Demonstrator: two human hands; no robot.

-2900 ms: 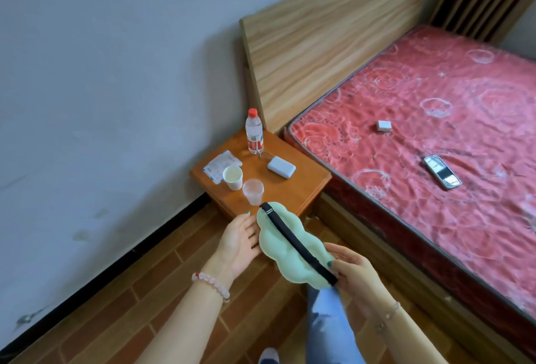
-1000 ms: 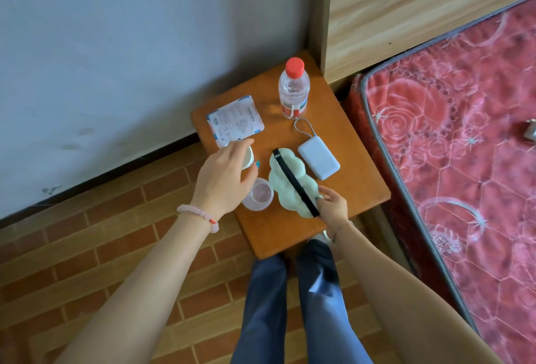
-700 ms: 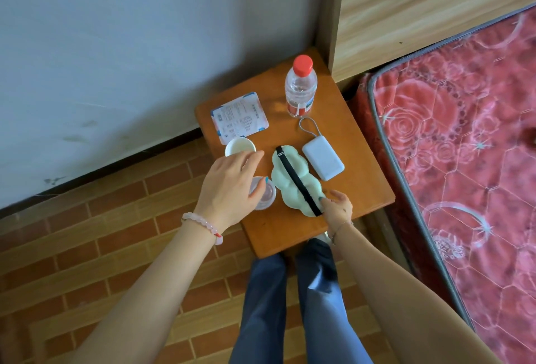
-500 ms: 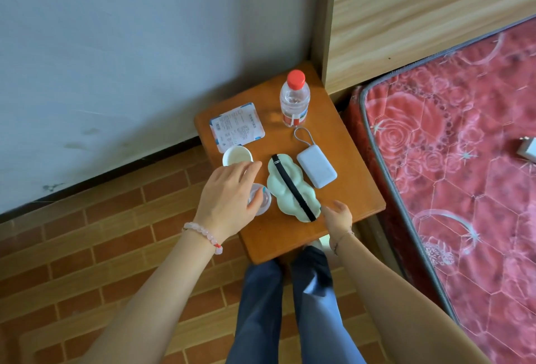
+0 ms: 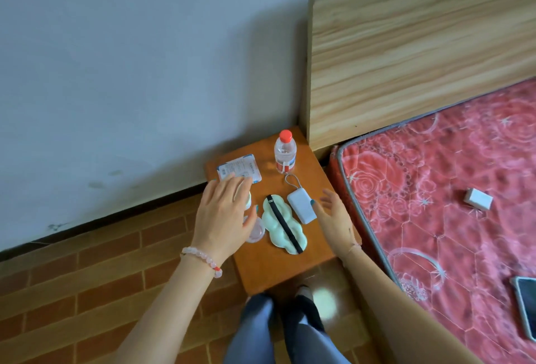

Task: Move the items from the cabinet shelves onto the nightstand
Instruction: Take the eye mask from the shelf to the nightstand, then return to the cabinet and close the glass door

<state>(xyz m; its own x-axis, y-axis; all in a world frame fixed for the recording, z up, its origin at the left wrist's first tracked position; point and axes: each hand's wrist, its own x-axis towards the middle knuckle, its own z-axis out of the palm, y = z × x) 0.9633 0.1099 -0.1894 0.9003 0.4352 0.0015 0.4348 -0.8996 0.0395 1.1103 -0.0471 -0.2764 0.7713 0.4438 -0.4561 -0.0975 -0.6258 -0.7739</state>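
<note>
Six items lay on the nightstand (image 5: 275, 272), a low block of smooth orange-brown wood. The eye mask (image 5: 280, 229) lay flat at the nightstand's middle, strap side up, with neither hand on it. It appeared to be padded pale green fabric, cloud-shaped with scalloped edges and crossed lengthwise by a black elastic strap. It was judged light, limp and unbreakable, best taken by the strap or pinched at one lobe.

The left hand (image 5: 223, 218) was over the nightstand's wall side, fingers straight and spread, gripping nothing. It covered most of a white cup (image 5: 248, 200) and part of a clear plastic cup (image 5: 257, 232); contact could not be told. Both cups were judged thin-walled and easily tipped.

The right hand (image 5: 333, 218) was at the nightstand's bed side, fingers loosely extended, empty. Just beside it lay a power bank (image 5: 301, 208), rigid, smooth, white. At the nightstand's back stood a water bottle (image 5: 285, 155) and a flat printed packet (image 5: 240, 169)
</note>
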